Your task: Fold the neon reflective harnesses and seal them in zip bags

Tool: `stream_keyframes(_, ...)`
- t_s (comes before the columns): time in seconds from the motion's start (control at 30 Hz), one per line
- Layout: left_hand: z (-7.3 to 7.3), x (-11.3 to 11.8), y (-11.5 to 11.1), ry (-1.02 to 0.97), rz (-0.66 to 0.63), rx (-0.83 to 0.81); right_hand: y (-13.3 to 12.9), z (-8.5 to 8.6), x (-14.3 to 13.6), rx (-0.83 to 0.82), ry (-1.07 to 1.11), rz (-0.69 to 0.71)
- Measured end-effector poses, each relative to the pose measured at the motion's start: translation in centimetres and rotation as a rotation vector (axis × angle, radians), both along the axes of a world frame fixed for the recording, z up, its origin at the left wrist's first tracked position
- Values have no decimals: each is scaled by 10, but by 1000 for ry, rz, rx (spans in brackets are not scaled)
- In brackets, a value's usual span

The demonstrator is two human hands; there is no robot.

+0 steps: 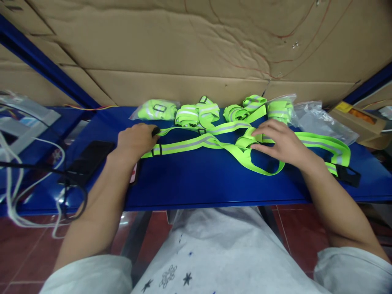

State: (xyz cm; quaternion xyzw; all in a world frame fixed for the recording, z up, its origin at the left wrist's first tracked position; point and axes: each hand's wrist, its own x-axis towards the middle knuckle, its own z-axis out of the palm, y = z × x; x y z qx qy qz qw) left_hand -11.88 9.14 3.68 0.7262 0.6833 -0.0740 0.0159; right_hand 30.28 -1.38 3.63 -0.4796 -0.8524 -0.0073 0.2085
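Note:
A neon-yellow reflective belt [183, 145] with a grey stripe lies stretched and looped across the blue table, with black sliders on it. My left hand [136, 141] is closed around its left end, where a small black piece shows at the fingertips. At a bunched, twisted part of the belt, my right hand [281, 141] pinches with thumb and fingers. The belt runs on under that hand to a wide loop and a black buckle [348, 175] on the right. Behind it are rolled reflective belts [187, 116] and another rolled pair [236, 113].
Bagged belts [157, 109] and a second bagged roll [280, 109] stand along the cardboard wall [171, 49]. Clear plastic bags [321, 118] and an open cardboard box [357, 120] are at right. White cables [12, 196] and a black phone-like slab [90, 161] lie left.

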Motion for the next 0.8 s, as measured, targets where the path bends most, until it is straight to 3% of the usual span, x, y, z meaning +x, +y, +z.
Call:
stream_keyframes(0.2,4,-1,-1,-13,33,-12,-5,-3,-10,16,-146,-65)
stream_keyframes(0.3,6,-3,0,-16,76,-20,-9,3,-8,117,87,-171)
stream_keyframes(0.47,7,-5,3,1,142,-15,-6,9,3,230,637,-467)
stream_keyframes(0.53,6,-6,5,-3,139,-19,0,8,7,167,815,-452)
stream_keyframes(0.63,5,-7,4,-46,96,11,6,6,9,-82,893,-326)
stream_keyframes(0.7,8,-7,2,-127,43,132,6,7,7,-186,857,-253)
stream_keyframes(0.8,14,-6,-6,-346,-85,453,-2,15,5,-318,759,-162)
